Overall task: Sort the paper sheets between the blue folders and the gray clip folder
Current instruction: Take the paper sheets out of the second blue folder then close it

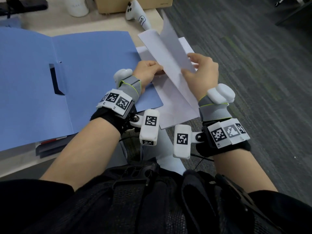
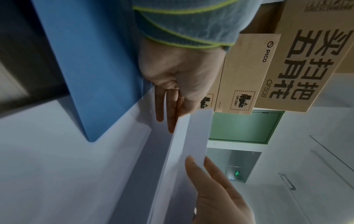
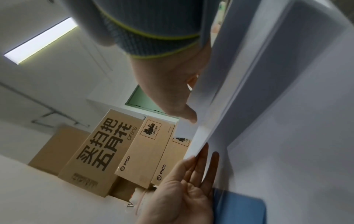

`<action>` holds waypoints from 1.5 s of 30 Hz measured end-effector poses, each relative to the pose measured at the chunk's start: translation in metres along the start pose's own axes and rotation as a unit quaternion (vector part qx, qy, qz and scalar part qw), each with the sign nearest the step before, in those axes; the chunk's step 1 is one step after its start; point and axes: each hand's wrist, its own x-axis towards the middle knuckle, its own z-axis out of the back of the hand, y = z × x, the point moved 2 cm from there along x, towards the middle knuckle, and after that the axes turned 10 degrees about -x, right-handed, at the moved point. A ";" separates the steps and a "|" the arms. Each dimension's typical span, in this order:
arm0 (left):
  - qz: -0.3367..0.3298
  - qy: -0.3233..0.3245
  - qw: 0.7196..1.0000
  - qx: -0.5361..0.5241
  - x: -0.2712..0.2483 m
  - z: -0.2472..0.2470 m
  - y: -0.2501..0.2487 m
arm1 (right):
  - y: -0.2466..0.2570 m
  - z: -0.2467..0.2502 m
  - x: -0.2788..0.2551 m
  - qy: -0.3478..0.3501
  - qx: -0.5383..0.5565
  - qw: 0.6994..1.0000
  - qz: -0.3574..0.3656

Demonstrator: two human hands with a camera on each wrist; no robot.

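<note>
An open blue folder [image 1: 84, 73] lies flat on the table, also seen in the left wrist view [image 2: 91, 75]. Right of it, white paper sheets [image 1: 175, 102] overhang the table's right edge. One sheet [image 1: 168, 48] is lifted up from that stack. My left hand [image 1: 148, 69] holds it at its left edge, with fingers [image 2: 166, 115] straight along the paper. My right hand [image 1: 202, 71] pinches its right edge between thumb and fingers. Under the blue folder's near edge, a dark grey folder [image 1: 50, 147] sticks out.
A white controller [image 1: 136, 12], a cardboard box [image 1: 133, 4] and a white container [image 1: 77, 5] stand at the back of the table. Grey carpet [image 1: 253, 81] lies beyond the table's right edge. Stacked cardboard boxes [image 3: 107, 151] appear in the wrist views.
</note>
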 end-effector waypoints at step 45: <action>-0.337 -0.246 0.908 -0.033 -0.080 0.129 -0.081 | 0.093 -0.025 -0.024 -0.042 0.221 0.972 0.062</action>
